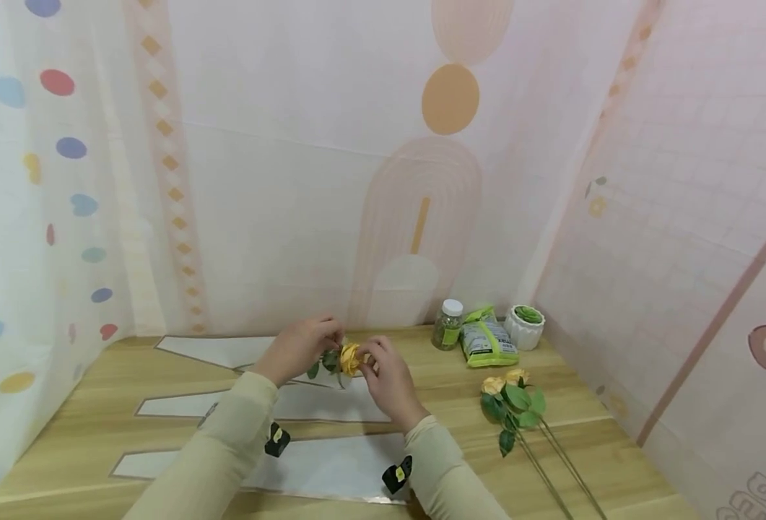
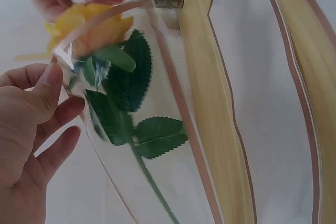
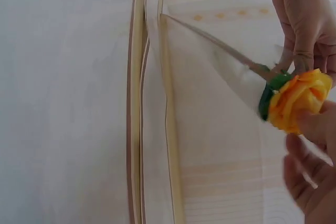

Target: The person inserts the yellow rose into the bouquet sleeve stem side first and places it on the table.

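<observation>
A yellow rose [image 1: 350, 359] with green leaves lies inside a clear, brown-edged flower sleeve [image 2: 176, 87]. My left hand [image 1: 301, 350] pinches the sleeve's edge near the bloom, thumb and fingertips at the border in the left wrist view. From the other side, my right hand [image 1: 389, 379] holds the bloom, its thumb lying against the petals in the right wrist view. The green stem [image 2: 152, 182] runs down the sleeve, away from both hands. Part of the bloom shows through the sleeve's open end.
Two more brown-edged sleeves [image 1: 331, 462] lie flat on the wooden table [image 1: 447, 419]. To the right are two pale-yellow roses [image 1: 493, 385] with long stems. Behind them stand a white-lidded jar [image 1: 447, 325], a green packet [image 1: 489, 343] and a white potted plant [image 1: 524, 332].
</observation>
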### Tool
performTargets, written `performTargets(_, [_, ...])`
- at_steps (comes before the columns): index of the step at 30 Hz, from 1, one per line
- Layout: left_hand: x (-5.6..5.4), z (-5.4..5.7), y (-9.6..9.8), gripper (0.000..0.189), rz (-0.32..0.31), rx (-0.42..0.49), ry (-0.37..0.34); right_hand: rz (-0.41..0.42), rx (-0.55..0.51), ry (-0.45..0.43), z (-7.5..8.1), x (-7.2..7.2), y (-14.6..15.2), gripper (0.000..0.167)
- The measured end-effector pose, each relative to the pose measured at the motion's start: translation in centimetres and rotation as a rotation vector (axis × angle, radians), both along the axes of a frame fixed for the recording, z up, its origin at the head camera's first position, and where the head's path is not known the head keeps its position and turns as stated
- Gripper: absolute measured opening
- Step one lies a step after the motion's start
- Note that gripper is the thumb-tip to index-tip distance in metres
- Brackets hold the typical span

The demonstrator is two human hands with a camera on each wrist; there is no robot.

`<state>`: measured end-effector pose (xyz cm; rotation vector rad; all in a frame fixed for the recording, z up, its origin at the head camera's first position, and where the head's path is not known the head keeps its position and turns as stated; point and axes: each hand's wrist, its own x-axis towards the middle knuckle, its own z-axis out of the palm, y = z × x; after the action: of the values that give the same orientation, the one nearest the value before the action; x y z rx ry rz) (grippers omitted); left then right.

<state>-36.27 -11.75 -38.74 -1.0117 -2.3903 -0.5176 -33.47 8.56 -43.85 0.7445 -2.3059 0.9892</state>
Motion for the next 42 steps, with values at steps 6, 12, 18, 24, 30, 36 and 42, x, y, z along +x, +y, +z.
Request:
performTargets(6, [0.4,0.6,0.1,0.017,-0.005,-0.024,-0.024,-0.067,0.064,-0.085,0.4,0.4,-0.3,0.019])
performTargets(12, [0.4,0.5,0.4,0.016,-0.023,-0.032,-0.036,-0.090,0.071,-0.159,0.5,0.6,-0.7,0.018])
performTargets(18, [0.5,0.1,0.5,0.016,-0.016,-0.034,-0.037,-0.025,0.033,-0.226,0.7,0.7,-1.0,0.018])
performTargets(24, [0.5,-0.1,0.6,0.015,-0.005,-0.052,-0.033,0.064,-0.132,-0.422,0.8,0.7,-1.1,0.023])
performTargets(30, [0.7,0.1,0.8,0.013,0.004,-0.062,-0.057,0.121,-0.251,-0.548,0.7,0.7,-1.1,0.034])
performTargets(36, [1.0,0.3,1.2,0.012,-0.003,-0.077,-0.067,0.178,-0.205,-0.604,0.4,0.8,-1.3,0.044])
performTargets(42, [1.3,0.5,1.3,0.014,0.001,-0.085,-0.075,0.164,-0.154,-0.614,0.4,0.7,-1.7,0.036])
